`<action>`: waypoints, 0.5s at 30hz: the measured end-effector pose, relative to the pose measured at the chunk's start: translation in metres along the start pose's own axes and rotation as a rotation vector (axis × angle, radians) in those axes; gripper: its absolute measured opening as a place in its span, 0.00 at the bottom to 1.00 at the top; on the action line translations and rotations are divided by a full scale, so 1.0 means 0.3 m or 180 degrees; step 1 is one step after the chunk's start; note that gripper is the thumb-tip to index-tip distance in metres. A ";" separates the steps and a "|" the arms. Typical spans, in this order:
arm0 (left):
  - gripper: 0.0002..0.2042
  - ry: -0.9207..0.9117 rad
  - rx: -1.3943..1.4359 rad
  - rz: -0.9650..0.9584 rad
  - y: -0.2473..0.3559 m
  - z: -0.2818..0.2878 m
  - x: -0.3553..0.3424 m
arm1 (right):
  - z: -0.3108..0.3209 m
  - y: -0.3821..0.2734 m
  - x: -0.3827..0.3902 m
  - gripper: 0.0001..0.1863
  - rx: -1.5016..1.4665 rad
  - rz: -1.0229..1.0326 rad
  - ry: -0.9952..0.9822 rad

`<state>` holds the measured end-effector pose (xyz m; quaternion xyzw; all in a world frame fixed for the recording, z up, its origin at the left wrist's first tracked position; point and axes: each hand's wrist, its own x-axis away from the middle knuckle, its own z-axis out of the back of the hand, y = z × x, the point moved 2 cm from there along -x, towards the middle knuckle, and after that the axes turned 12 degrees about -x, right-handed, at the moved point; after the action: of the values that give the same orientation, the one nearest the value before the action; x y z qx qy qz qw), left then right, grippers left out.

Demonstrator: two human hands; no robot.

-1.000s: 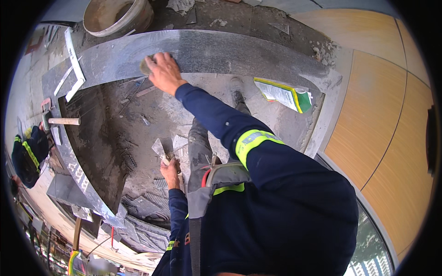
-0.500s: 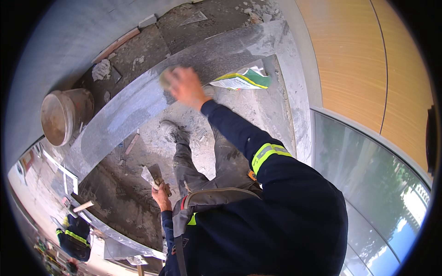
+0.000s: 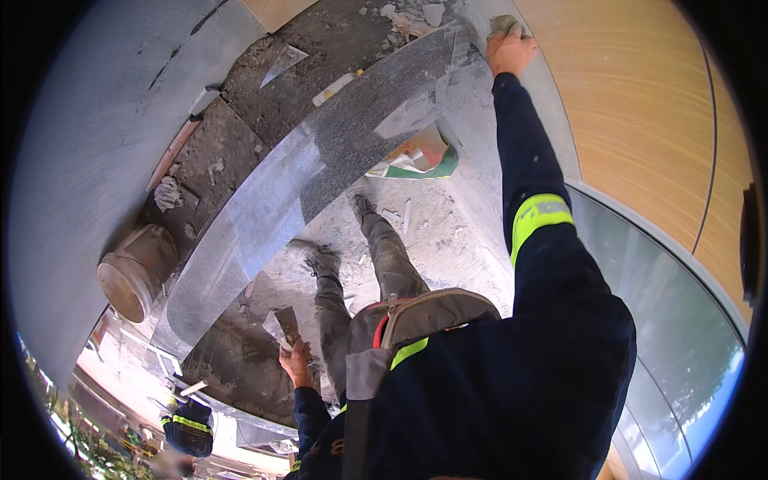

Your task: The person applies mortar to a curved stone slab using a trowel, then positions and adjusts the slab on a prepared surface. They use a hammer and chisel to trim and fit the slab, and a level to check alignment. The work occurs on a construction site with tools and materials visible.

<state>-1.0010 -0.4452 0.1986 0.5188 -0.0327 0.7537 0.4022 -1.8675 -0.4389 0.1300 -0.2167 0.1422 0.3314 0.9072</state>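
Note:
At the far right, my right hand [image 3: 512,53] reaches out with the arm stretched, its fingers closed on a greenish-brown sponge [image 3: 503,23]. The sponge is against the grey surface beside the wood-grain panel [image 3: 616,88]. Lower down on the left, my left hand [image 3: 297,364] is closed round the handle of a putty knife [image 3: 282,324], with the broad blade up. A long grey stone slab [image 3: 320,160] runs across in front of me, with lighter and darker patches on it; neither hand touches its middle.
A dirty bucket [image 3: 138,272] lies at the left by the wall. A torn green-and-white bag [image 3: 424,164] stands beyond my feet. Rubble and a pale yellowish bottle-like object [image 3: 336,88] lie behind the slab. Another person [image 3: 189,426] in a dark reflective jacket is at lower left.
My right hand has moved from the slab's middle to the far right with the sponge. The left hand still holds the putty knife. The whole view has shifted.

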 end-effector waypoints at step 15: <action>0.12 0.0054 -0.0105 -0.0121 0.271 -0.056 0.043 | 0.229 0.253 0.175 0.29 0.0253 -0.0463 -0.0121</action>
<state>-1.0676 -0.4848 0.2313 0.5063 -0.0318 0.7496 0.4252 -1.8712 -0.3251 0.1457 -0.1839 0.1218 0.2628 0.9393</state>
